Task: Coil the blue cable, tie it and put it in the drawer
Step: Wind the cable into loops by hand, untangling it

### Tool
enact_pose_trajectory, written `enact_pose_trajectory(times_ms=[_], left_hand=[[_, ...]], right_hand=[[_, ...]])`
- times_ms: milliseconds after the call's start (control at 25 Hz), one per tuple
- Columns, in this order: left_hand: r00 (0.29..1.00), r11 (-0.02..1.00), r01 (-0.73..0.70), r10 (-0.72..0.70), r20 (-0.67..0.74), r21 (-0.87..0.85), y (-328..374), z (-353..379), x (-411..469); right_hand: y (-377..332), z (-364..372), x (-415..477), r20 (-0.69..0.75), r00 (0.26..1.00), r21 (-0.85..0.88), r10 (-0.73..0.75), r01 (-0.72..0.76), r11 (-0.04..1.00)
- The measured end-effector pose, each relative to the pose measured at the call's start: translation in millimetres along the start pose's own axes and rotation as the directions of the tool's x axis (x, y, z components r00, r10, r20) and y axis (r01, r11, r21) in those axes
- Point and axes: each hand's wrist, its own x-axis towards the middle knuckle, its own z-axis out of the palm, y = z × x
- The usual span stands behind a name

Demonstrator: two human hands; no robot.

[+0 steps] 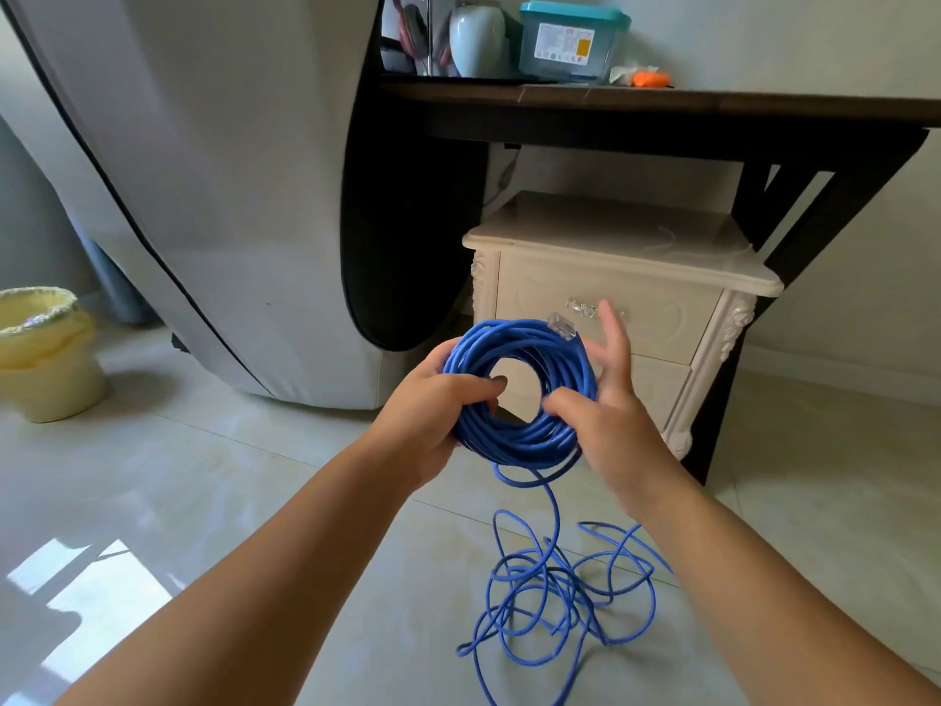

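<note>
A blue cable (514,435) is partly wound into a thick ring held in the air in front of me. My left hand (433,415) grips the ring's left side, fingers curled through its middle. My right hand (611,400) is at the ring's right side, thumb against the coil and fingers straight, pointing up. A clear plug (561,326) sticks out at the top of the ring. The rest of the cable hangs down into a loose tangle (555,593) on the floor. Behind the ring stands a cream nightstand (621,247) with its drawers (657,318) closed.
A dark table (662,114) spans over the nightstand and carries a teal-lidded box (570,40) and a pale jar (476,35). A grey fabric-covered shape (203,170) fills the left. A yellow-lined bin (46,349) stands on the tiled floor at the far left.
</note>
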Motion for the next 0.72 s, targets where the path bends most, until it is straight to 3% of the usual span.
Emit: enact_pose_trajectory(times_ms=[40,120,200,320,440,560,720], left_hand=[[0.999,1.0,0.03,-0.03,-0.041,0.0,-0.5,-0.4,0.9],[0.99,0.996,0.086,-0.089,-0.11,-0.033,-2.5,-2.8,2.7],[0.982,0.989,0.118,-0.13,-0.139,-0.09,-3.5,-5.2,3.8],[0.978,0.986,0.125,-0.141,-0.156,-0.11,-5.2,-3.9,4.9],[0.982,0.993,0.096,-0.105,-0.156,-0.061,-6.5,0.6,2.7],[0.984,0.999,0.053,-0.05,-0.168,0.011,-8.0,4.0,1.2],[0.992,0.996,-0.01,0.021,-0.126,0.084,-6.3,7.0,-2.2]], right_hand=[[-1.0,1.4,-3.0,-0.075,0.989,-0.119,-0.125,0.115,0.986],[1.4,1.3,-6.4,-0.197,0.884,-0.367,-0.423,0.333,0.868],[5.3,0.8,-5.9,-0.258,0.781,-0.497,-0.568,0.397,0.772],[9.5,3.3,-5.4,-0.283,0.74,-0.569,-0.611,0.383,0.728],[12.2,10.2,-4.6,-0.206,0.801,-0.599,-0.562,0.351,0.72],[20.9,12.4,-0.1,-0.096,0.823,-0.695,-0.559,0.347,0.63],[26.6,17.2,2.7,-0.107,0.764,-0.769,-0.636,0.342,0.54]])
